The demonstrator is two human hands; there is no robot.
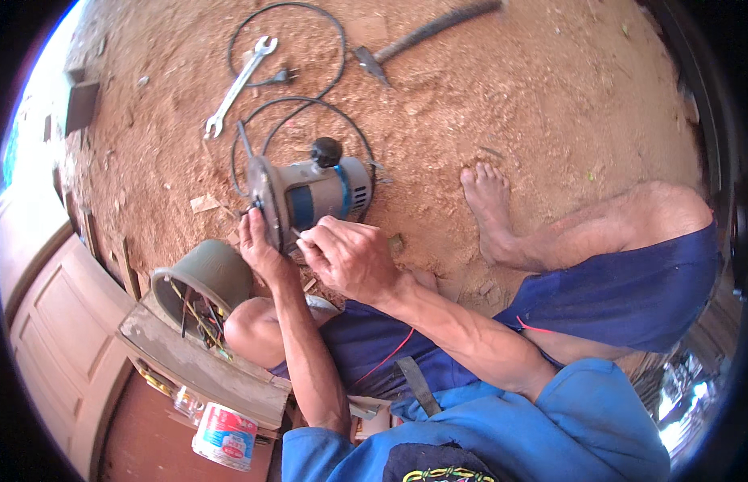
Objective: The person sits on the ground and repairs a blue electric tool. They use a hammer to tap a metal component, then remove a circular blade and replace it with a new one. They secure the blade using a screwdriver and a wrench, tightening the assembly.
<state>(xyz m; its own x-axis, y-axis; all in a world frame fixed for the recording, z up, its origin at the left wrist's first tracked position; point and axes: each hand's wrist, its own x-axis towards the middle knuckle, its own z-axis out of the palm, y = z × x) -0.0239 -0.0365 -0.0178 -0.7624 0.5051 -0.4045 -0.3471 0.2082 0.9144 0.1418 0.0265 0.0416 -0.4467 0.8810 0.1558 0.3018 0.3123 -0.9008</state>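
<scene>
A wood router (313,193) with a silver and blue body and a black knob lies on its side on the sawdust. Its round base plate (265,193) faces left. My left hand (265,255) is at the plate's lower edge, fingers closed on it near the dark centre opening. Close beside it, my right hand (350,257) is closed in a pinch just behind the plate. A small pale tip shows at its fingertips; what it belongs to is hidden.
Beyond the router lie an open-end wrench (239,88), a looped black cord with its plug (285,75) and a hammer (414,38). A tipped grey bucket (221,269) holding wires or tools is at my left knee. Wooden panels (68,329) and a labelled tub (225,436) stand left.
</scene>
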